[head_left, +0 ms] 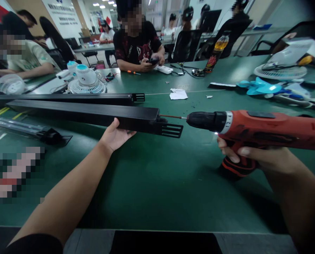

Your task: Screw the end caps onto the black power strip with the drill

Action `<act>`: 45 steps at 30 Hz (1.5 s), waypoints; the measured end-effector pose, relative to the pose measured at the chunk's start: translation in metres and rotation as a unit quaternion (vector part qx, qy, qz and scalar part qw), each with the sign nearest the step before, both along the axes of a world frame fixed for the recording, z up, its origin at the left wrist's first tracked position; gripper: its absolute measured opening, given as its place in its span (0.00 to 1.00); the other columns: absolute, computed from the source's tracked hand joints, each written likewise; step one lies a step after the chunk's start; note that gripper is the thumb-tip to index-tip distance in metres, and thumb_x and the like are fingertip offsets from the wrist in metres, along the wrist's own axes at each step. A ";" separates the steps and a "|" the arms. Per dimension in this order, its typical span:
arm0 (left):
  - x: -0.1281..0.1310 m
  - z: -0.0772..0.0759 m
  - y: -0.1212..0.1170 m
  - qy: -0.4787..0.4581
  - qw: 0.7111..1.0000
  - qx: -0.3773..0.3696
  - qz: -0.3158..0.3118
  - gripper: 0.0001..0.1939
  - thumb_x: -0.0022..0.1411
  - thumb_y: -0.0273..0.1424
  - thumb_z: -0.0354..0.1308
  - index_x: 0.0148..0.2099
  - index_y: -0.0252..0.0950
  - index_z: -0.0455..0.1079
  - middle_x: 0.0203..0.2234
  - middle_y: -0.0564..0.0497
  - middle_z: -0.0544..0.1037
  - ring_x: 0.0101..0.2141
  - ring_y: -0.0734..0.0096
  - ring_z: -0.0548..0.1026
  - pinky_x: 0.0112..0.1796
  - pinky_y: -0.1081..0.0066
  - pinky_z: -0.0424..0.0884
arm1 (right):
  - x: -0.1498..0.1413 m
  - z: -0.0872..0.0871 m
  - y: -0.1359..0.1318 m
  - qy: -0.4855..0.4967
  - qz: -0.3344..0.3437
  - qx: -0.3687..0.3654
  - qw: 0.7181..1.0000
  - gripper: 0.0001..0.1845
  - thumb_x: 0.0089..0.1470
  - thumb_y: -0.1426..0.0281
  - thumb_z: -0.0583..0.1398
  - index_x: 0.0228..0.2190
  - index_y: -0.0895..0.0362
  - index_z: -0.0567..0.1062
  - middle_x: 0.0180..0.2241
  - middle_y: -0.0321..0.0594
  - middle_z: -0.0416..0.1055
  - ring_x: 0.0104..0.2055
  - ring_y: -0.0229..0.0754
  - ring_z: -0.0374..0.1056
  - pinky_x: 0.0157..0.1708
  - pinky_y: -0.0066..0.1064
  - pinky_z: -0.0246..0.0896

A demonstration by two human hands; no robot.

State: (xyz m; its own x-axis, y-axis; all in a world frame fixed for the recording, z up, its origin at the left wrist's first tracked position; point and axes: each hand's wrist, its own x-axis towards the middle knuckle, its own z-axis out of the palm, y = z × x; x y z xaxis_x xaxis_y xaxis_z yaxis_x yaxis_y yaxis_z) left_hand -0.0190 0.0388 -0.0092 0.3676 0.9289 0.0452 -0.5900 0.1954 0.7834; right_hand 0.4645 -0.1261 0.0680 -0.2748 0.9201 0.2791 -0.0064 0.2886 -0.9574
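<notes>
My left hand (117, 137) grips a long black rectangular housing (94, 112) from below, thumb on its near side and fingers under it. A slotted black tab (172, 130) sticks out of the housing's right end. In my right hand (242, 155) is a red and black cordless drill (268, 128), fingers wrapped round its handle. The drill points left, and its long thin bit (172, 116) reaches the housing's right end. Whether the tip sits in a screw is hidden. A small light glows under the chuck.
A second black housing (107, 99) lies behind, and a shorter dark piece (49, 135) at left. White fan parts (86, 79) stand back left; blue fan blades (260, 86) lie at right. A bottle (217, 53) and paper scraps (178, 94) are beyond. A person (139, 42) sits opposite.
</notes>
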 end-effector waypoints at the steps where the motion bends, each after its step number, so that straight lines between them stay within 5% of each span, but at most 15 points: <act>1: 0.000 0.000 0.000 0.004 1.000 0.000 0.002 0.32 0.68 0.55 0.85 0.65 0.45 0.86 0.60 0.42 0.94 0.63 0.41 0.90 0.61 0.51 0.87 | 0.000 0.000 0.000 0.001 0.001 -0.001 1.000 0.16 0.70 0.55 0.83 0.50 0.50 0.96 0.43 0.44 0.89 0.24 0.36 0.76 0.25 0.29 0.82; 9: -0.001 -0.001 0.001 0.019 1.000 0.011 -0.001 0.35 0.67 0.58 0.85 0.66 0.46 0.86 0.61 0.41 0.93 0.70 0.36 0.86 0.67 0.47 0.83 | -0.001 0.003 0.000 -0.002 0.008 0.007 1.000 0.14 0.70 0.56 0.83 0.51 0.48 0.97 0.42 0.43 0.90 0.23 0.35 0.76 0.25 0.28 0.83; 25: -0.001 -0.002 0.002 0.001 1.000 0.001 -0.003 0.32 0.69 0.55 0.85 0.65 0.45 0.86 0.57 0.40 0.94 0.66 0.36 0.89 0.63 0.48 0.86 | 0.001 0.003 0.000 -0.024 -0.008 0.020 0.999 0.15 0.69 0.53 0.83 0.48 0.49 0.97 0.40 0.45 0.90 0.23 0.38 0.74 0.23 0.33 0.81; 30: -0.002 -0.001 0.002 -0.004 1.000 -0.004 -0.019 0.31 0.70 0.55 0.84 0.66 0.46 0.85 0.57 0.43 0.94 0.64 0.41 0.90 0.63 0.50 0.86 | 0.000 0.004 0.001 -0.026 0.008 0.013 1.000 0.16 0.71 0.54 0.82 0.51 0.50 0.97 0.29 0.39 0.83 0.23 0.41 0.73 0.24 0.31 0.79; 35: -0.002 0.000 0.002 -0.002 1.000 -0.005 -0.014 0.32 0.69 0.54 0.85 0.66 0.45 0.85 0.58 0.43 0.94 0.61 0.44 0.91 0.60 0.53 0.87 | 0.002 0.002 0.001 -0.030 -0.017 0.014 0.999 0.17 0.68 0.52 0.84 0.47 0.50 0.98 0.36 0.43 0.89 0.23 0.38 0.74 0.26 0.31 0.82; 45: -0.003 -0.004 0.004 -0.004 1.000 -0.005 -0.008 0.32 0.69 0.54 0.84 0.66 0.45 0.86 0.58 0.42 0.94 0.63 0.42 0.91 0.61 0.51 0.87 | 0.004 0.003 -0.001 -0.040 -0.016 -0.010 0.999 0.19 0.66 0.50 0.85 0.50 0.48 0.98 0.29 0.39 0.83 0.24 0.41 0.74 0.25 0.30 0.80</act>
